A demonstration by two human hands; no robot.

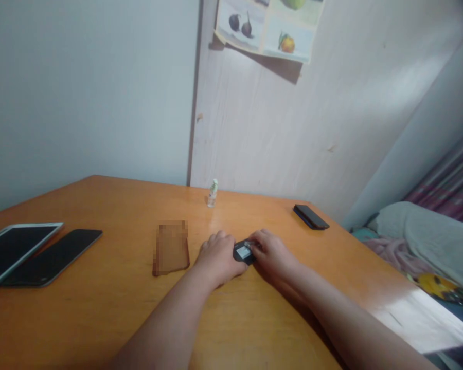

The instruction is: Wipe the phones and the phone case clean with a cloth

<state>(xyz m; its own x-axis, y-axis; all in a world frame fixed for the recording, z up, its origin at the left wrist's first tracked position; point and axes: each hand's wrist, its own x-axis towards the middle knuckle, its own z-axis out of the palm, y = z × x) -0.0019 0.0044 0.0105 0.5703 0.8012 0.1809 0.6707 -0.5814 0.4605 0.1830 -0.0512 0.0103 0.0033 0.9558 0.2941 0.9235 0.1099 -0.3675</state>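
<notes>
Your forearms (165,324) nearest, over table (262,329); black gadget (244,251) gripped

Your L hand (218,259) grips its left end; R hand (272,253) closed on its right, by pale label (244,252); can't tell if lifted; brown case (172,252) just L of your hands; bottle (212,196) upright nr far edge; tablet (21,249) far L; dark flat item (310,217) far R.

Small black device (238,256), pale patch facing up.
I see it tilted slightly, held between the left hand (219,258) and the right hand (272,251) over the tabletop (231,329); fingers cover part of its edges, and I can't tell whether it touches the surface below.
</notes>
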